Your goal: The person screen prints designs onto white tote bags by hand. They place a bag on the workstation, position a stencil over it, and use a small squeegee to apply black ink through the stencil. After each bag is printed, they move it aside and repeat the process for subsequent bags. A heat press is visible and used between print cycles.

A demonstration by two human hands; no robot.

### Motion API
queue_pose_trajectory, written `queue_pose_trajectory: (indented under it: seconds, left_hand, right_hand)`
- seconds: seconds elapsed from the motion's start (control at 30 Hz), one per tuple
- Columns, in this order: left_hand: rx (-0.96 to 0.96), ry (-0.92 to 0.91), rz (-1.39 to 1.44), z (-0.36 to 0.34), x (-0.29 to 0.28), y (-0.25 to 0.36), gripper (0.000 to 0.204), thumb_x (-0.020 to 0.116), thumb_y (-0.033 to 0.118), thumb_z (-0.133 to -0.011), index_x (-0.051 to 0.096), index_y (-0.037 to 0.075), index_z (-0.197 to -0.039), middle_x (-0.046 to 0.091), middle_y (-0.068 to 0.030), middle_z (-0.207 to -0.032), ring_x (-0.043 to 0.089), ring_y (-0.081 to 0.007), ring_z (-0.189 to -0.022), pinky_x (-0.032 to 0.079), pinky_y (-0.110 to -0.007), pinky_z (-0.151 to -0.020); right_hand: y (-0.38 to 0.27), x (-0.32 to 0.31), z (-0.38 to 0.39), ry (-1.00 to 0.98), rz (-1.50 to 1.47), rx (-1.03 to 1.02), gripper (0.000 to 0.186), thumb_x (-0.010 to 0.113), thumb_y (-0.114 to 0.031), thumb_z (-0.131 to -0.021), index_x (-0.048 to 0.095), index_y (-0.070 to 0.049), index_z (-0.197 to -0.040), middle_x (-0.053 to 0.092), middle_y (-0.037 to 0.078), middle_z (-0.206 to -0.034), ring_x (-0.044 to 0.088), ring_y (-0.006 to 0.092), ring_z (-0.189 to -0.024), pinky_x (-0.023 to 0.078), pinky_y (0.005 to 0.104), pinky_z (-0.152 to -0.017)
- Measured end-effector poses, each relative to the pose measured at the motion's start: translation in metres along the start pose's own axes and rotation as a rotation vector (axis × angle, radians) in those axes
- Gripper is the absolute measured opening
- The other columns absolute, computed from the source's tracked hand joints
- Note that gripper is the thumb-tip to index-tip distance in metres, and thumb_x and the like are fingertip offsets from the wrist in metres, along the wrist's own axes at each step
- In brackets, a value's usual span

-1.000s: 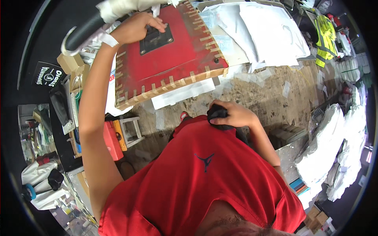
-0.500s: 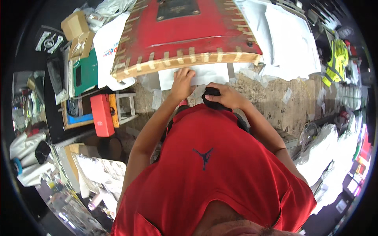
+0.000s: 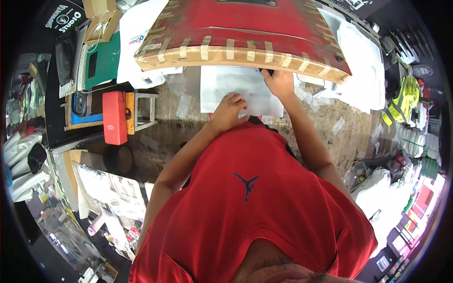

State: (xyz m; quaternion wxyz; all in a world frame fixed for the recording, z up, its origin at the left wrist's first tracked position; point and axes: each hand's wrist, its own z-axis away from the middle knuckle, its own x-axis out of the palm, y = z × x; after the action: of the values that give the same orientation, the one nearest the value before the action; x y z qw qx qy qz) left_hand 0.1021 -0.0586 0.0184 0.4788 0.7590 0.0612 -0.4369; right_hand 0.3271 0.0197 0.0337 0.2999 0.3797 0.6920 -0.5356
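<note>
My left hand [image 3: 232, 109] grips the front edge of a white sheet [image 3: 217, 80] with curled fingers. My right hand [image 3: 279, 85] is at the sheet's back right, just under the front edge of a red padded platen [image 3: 255, 23]; it holds a black cloth-like item [image 3: 266, 72], mostly hidden by the fingers and platen. The platen has a tan, tape-covered rim [image 3: 245, 55] and a dark plate on top.
Further white sheets [image 3: 367, 66] lie right of the platen, near a yellow safety vest [image 3: 403, 99]. At left are an open cardboard box [image 3: 106, 26], a green board [image 3: 104, 66], a red case [image 3: 113, 115] and white printed material [image 3: 144, 23].
My left hand came down from the raised handle onto the sheet. My right hand moved forward from my waist to under the platen with the black item. The whole view has shifted.
</note>
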Motion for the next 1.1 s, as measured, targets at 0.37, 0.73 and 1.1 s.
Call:
queue_pose_trajectory:
  seconds: [0.37, 0.73, 1.1]
  left_hand:
    - [-0.115, 0.005, -0.098, -0.022, -0.006, -0.011, 0.037, 0.073, 0.023, -0.081, 0.064, 0.004, -0.112, 0.056, -0.0123, -0.132, 0.052, -0.0323, -0.122, 0.043, -0.043, -0.107]
    - [-0.254, -0.010, 0.059, 0.008, -0.031, -0.022, 0.041, 0.074, 0.025, -0.082, 0.064, 0.002, -0.116, 0.055, -0.0189, -0.136, 0.050, -0.0352, -0.130, 0.041, -0.043, -0.111]
    - [-0.198, -0.246, 0.064, 0.003, -0.061, -0.037, 0.050, 0.072, 0.029, -0.086, 0.060, 0.001, -0.126, 0.053, -0.0220, -0.138, 0.047, -0.0387, -0.132, 0.037, -0.045, -0.113]
  right_hand:
    - [0.076, 0.048, -0.067, 0.172, 0.545, -0.322, 0.048, 0.060, -0.034, -0.090, 0.060, -0.016, -0.134, 0.062, 0.012, -0.129, 0.054, 0.0392, -0.122, 0.043, 0.0575, -0.099]
    - [0.024, 0.093, -0.017, -0.254, 0.428, -0.414, 0.041, 0.057, -0.031, -0.091, 0.064, -0.011, -0.126, 0.062, 0.016, -0.127, 0.054, 0.0386, -0.121, 0.042, 0.0547, -0.103]
    - [-0.034, 0.090, -0.028, -0.191, 0.231, -0.315, 0.041, 0.054, -0.024, -0.089, 0.065, -0.010, -0.126, 0.057, 0.017, -0.134, 0.053, 0.0351, -0.124, 0.042, 0.0513, -0.105]
